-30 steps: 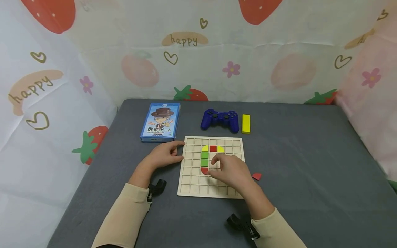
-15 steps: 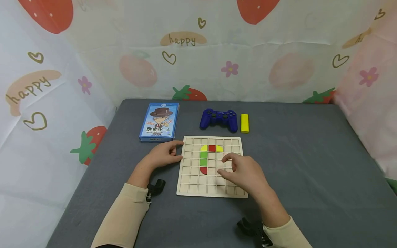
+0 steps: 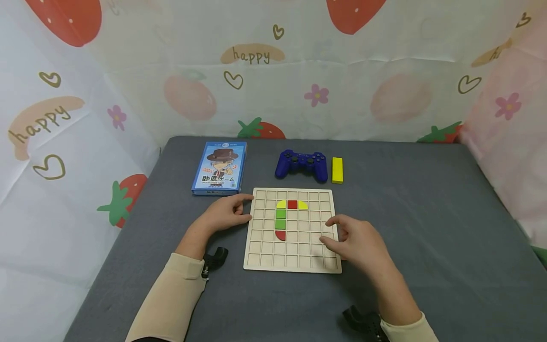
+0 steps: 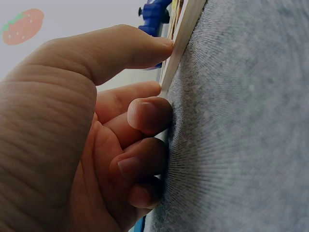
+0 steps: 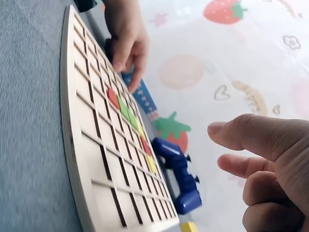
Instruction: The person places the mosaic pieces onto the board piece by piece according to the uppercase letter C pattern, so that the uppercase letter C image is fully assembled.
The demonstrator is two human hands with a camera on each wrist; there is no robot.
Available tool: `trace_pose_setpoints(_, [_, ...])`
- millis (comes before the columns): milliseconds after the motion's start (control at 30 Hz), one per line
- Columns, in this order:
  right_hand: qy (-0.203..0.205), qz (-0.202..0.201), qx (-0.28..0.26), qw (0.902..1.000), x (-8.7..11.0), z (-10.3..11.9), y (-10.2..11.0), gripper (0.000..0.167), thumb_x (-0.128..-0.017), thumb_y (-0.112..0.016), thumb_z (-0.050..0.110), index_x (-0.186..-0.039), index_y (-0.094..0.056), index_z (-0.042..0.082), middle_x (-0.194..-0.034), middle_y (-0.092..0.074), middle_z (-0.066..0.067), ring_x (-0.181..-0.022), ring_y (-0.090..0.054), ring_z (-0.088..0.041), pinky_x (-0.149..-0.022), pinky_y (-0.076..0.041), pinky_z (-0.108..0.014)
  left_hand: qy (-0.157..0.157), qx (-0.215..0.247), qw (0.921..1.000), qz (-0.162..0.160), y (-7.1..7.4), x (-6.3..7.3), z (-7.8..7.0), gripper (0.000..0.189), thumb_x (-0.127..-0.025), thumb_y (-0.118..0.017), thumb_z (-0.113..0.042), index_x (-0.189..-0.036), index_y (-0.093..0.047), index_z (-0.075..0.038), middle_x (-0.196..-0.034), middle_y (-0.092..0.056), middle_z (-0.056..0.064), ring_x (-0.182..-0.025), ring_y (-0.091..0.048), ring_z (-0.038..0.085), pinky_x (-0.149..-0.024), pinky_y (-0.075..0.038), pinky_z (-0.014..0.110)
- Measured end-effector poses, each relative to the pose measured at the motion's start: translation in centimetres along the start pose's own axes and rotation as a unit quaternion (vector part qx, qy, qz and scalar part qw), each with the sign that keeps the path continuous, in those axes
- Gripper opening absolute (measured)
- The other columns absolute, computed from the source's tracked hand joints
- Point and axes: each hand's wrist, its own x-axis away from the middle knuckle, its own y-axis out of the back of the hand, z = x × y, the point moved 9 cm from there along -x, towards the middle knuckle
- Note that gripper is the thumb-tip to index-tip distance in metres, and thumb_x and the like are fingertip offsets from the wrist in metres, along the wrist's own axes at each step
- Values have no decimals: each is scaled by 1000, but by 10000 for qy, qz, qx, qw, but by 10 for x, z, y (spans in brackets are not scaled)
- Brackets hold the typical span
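A square wooden grid board [image 3: 292, 261] lies on the table, with a short run of coloured pieces set in its cells. These include a yellow piece [image 3: 281, 204], a red square [image 3: 292, 204], green squares [image 3: 280, 218] and a red quarter-round piece [image 3: 280, 235] at the lower end. My left hand [image 3: 223, 212] rests at the board's left edge, thumb and index fingertips against it and the other fingers bent. My right hand [image 3: 361, 242] hovers over the right edge, thumb and index finger apart with nothing between them. The right wrist view shows this gap [image 5: 219, 145] well off the board.
Behind the board are a blue boxed game [image 3: 220, 168], a dark blue game controller [image 3: 302, 165] and a yellow block [image 3: 337, 170]. Grey cloth [image 3: 427, 213] covers the table. A printed curtain [image 3: 350, 71] hangs at the back and sides.
My right hand has drawn back rightward from the red quarter-round piece to the board's right edge. A loose red piece seen beside the board is now hidden by it. The left hand stays put.
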Motion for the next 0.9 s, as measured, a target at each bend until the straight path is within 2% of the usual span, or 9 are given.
trace_pose_setpoints(167, [-89, -33, 14, 10000, 5, -14, 6, 36, -88, -82, 33, -116, -73, 13, -67, -53, 3, -56, -54, -13, -54, -40, -34, -46, 45, 10000, 12, 1, 0, -2, 57, -94, -75, -28, -145, -58, -11, -69, -50, -2, -60, -43, 13, -64, -37, 33])
trace_pose_setpoints(333, [-439, 107, -85, 9989, 12, -32, 7, 33, -88, -81, 35, -112, -73, 14, -74, -66, 7, -66, -59, -13, -61, -46, -35, -11, 25, 10000, 16, 0, 0, -1, 57, -94, -75, -29, -145, -57, -11, -70, -50, -2, -61, -43, 13, -63, -36, 33])
trace_pose_setpoints(467, [-501, 177, -53, 9986, 17, -44, 6, 29, -88, -81, 33, -108, -73, 14, -69, -60, 5, -60, -53, -15, -57, -43, -34, 44, -35, 10000, 11, -1, 0, 0, 57, -93, -75, -30, -145, -58, -13, -70, -50, -2, -61, -44, 13, -64, -36, 32])
trace_pose_setpoints(633, [-358, 221, 98, 9991, 22, -53, 5, 29, -88, -82, 35, -107, -74, 14, -62, -45, 2, -52, -42, -14, -50, -35, -31, 45, -8, 10000, 11, -2, -1, 1, 58, -93, -75, -29, -145, -58, -13, -70, -51, -2, -62, -45, 13, -65, -37, 33])
trace_pose_setpoints(733, [-267, 222, 119, 9993, 24, -57, 4, 30, -89, -82, 36, -108, -75, 14, -61, -44, 3, -51, -40, -13, -49, -32, -29, 23, -1, 10000, 10, -1, -1, 0, 57, -93, -75, -29, -145, -58, -13, -70, -51, -2, -62, -45, 13, -65, -37, 33])
trace_pose_setpoints(900, [-290, 274, 163, 9991, 28, -66, -1, 25, -87, -82, 26, -108, -76, 15, -61, -43, 4, -52, -40, -13, -50, -31, -29, -13, -22, 10000, 0, -1, -1, 0, 57, -93, -75, -30, -145, -58, -12, -70, -51, -2, -62, -45, 13, -65, -37, 33])
